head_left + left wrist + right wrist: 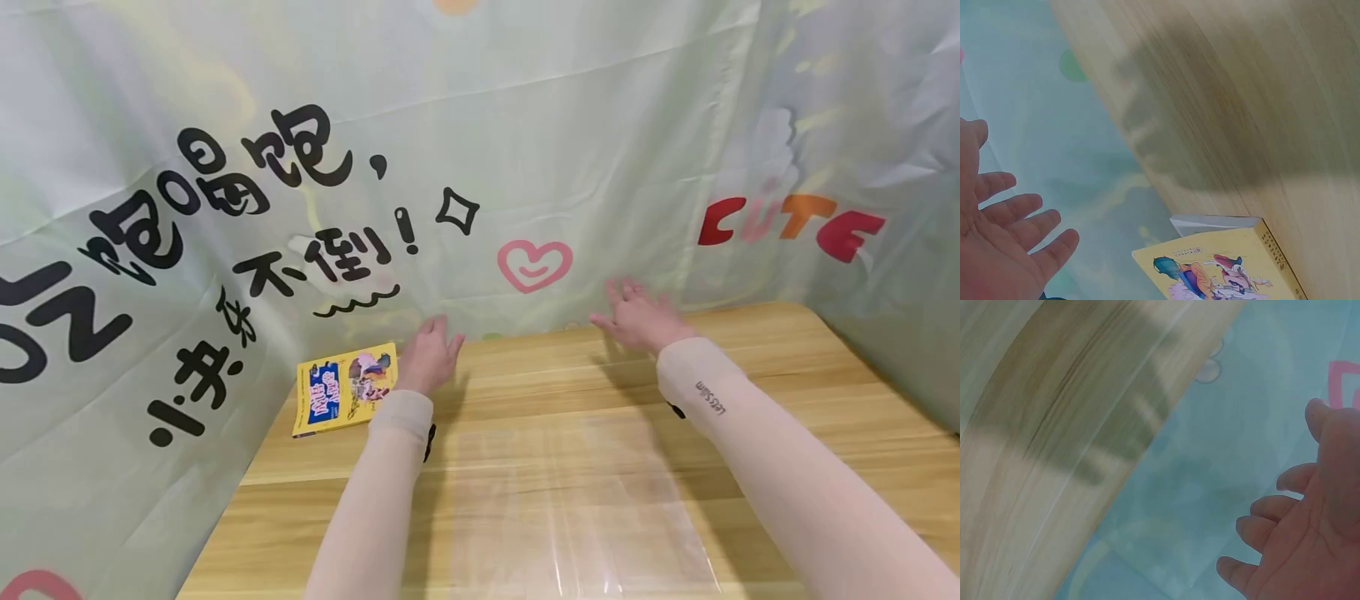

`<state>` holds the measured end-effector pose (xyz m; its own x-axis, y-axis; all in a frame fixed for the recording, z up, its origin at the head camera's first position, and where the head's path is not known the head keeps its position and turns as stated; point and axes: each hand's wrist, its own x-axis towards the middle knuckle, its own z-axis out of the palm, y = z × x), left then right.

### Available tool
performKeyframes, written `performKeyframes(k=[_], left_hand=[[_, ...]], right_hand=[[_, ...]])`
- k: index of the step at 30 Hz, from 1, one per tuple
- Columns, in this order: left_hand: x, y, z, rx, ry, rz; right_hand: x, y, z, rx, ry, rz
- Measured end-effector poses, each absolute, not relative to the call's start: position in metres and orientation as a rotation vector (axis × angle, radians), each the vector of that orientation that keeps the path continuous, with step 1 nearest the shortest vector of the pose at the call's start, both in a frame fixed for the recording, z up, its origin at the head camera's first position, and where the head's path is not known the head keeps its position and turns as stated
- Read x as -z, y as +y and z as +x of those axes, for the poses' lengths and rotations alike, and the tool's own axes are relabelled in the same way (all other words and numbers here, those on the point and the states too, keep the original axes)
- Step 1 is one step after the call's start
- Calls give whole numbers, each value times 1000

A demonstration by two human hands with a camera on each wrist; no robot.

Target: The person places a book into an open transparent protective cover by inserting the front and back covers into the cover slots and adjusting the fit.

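Note:
Both hands reach over the far part of the wooden table (517, 375), with spread fingers and nothing held. My left hand (429, 358) is beside a yellow book (341, 392) with cartoon figures and a blue title panel on its cover. In the left wrist view, a pale grey-white edge (1216, 221) shows under or behind that book; what it belongs to is unclear. Farther right, my right hand (641, 318) hovers near the table's back edge, close to the hanging cloth (622, 167). The hands' shadows fall on the wood.
A clear plastic sheet (570, 508) lies on the table between the forearms. Printed cloth hangs behind the table and along both sides, with black characters, a pink heart (535, 267) and coloured letters (795, 223).

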<state>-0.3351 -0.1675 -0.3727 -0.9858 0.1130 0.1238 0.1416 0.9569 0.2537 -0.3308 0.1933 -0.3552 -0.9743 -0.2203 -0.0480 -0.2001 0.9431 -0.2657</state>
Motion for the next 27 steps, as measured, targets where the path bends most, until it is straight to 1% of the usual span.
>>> performKeyframes(k=[8,19,27], left_hand=[[375,-180,-332,418,-2995,-188],[376,-209,-327,434,-2981,-132],[379,-234,-324,410,-3015,-56]], right_hand=[[354,176,-329,428,3008,-378],[334,153,-329,443,3005,-459],[338,133,-333,422,2986,-477]])
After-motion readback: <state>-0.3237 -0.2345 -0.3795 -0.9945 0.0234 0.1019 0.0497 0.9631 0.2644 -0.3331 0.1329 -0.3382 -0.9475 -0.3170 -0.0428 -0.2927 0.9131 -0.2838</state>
